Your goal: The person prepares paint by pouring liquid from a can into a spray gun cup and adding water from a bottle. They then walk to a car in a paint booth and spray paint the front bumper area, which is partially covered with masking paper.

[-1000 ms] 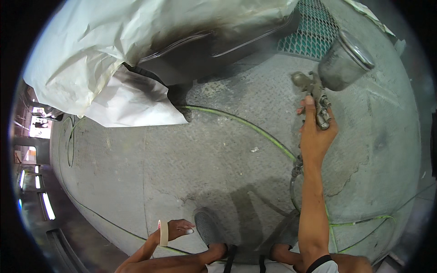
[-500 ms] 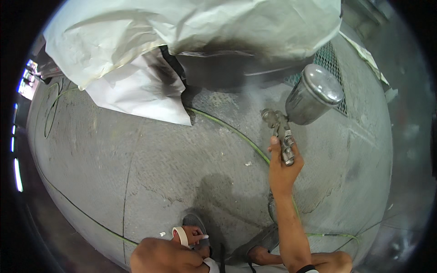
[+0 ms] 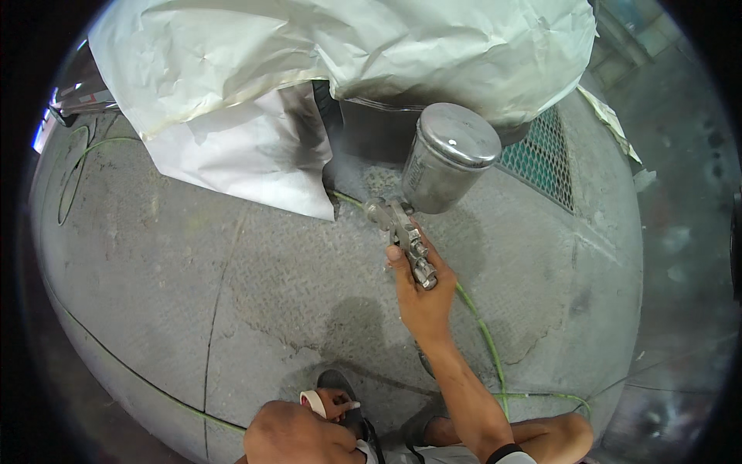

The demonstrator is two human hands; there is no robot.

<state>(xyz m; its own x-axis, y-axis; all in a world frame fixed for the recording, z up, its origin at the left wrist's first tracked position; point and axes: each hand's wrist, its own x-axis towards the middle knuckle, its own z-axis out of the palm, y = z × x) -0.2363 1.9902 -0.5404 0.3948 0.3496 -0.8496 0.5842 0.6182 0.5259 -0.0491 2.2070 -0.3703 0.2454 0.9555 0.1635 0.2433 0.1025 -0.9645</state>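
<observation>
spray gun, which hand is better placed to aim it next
Probably right: the right hand grips the spray gun, extended toward the dark panel; the left hand sits back near a shoe, tape roll around its wrist.

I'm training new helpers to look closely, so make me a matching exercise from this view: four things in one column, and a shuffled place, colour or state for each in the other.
Column one:
1. Spray gun
2. Lidded cup
3. Ring
4. Hose

Column two:
A. Pale, around the wrist of the left hand
B. Green, running along the floor
C. Gripped in the right hand
D. Silvery, with a domed top

Right pairs: 1-C, 2-D, 3-A, 4-B
</observation>
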